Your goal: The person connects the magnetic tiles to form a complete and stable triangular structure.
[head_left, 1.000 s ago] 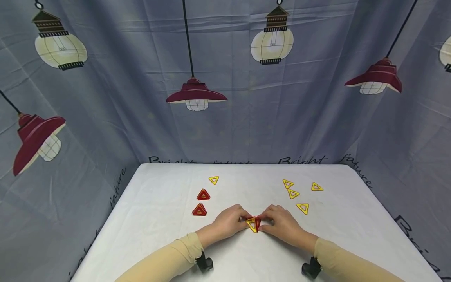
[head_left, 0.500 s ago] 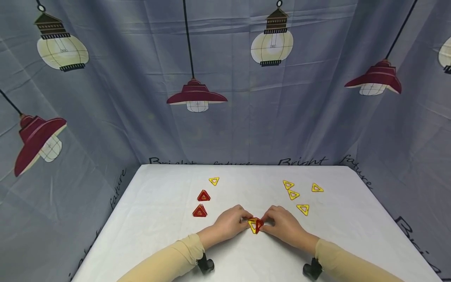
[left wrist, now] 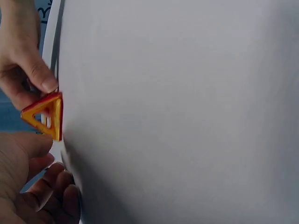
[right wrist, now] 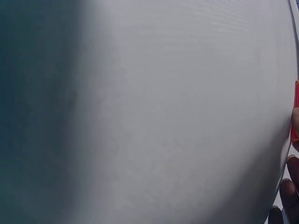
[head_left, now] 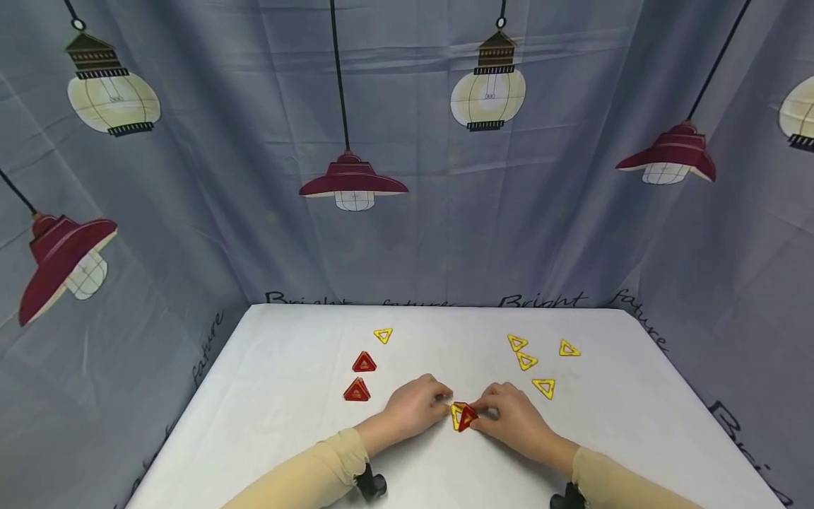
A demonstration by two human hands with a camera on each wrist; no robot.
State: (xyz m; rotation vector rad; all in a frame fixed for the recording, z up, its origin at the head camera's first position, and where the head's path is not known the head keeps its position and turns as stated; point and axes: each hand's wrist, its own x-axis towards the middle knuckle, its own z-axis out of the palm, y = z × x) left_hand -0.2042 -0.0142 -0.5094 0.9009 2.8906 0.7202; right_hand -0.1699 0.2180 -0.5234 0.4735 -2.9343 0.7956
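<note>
1. A small red and yellow shape [head_left: 467, 417] is between the two hands, near the middle of the front part of the white table [head_left: 254, 410]. It looks like flat triangles put together.
2. The right hand [head_left: 514, 420] pinches the shape with its thumb and a finger. These fingers are at its red side.
3. The left hand [head_left: 412, 406] is on the other side, next to the yellow side. Its thumb and first finger are bent softly, with a gap between them, and they do not seem to grip anything. The tips are very near the shape, but I can't tell if one of them touches it.
4. So, from the left fingers, the shape lies just to the right. From the right fingers, it lies to the left. The right hand is the nearer one, because it has hold of it.
5. The shape has no clear long way; it looks about as wide as it is tall. From above, one corner points down toward the person.
6. Past the left hand are a near red triangle [head_left: 357, 390], a far red triangle [head_left: 364, 363] and, farther back, a lone yellow triangle [head_left: 383, 330].
7. Past the right hand lie four more yellow triangles [head_left: 543, 381], well apart from the shape.
</note>
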